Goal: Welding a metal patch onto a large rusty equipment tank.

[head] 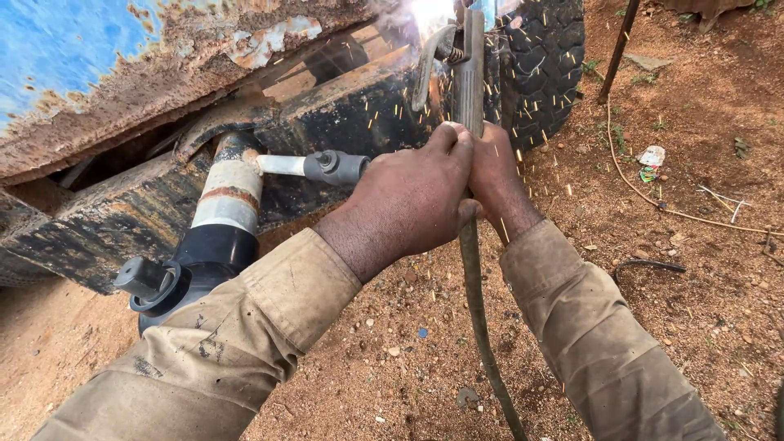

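Both hands grip a welding electrode holder [467, 77], a long grey metal handle pointing up toward a bright arc at the top edge. My left hand [412, 196] wraps over the handle's lower end from the left. My right hand [495, 175] clasps it from behind on the right. A dark cable [482, 327] runs down from the handle between my sleeves. Sparks fly off a rusty black steel frame beam [343, 114] of a vehicle.
A black tyre [543, 65] stands behind the holder. A shock absorber [220, 220] with a grey fitting [335, 166] hangs under the peeling blue body [57, 49]. Red gravel ground holds a thin wire [653, 200], litter and a leaning rod [616, 49].
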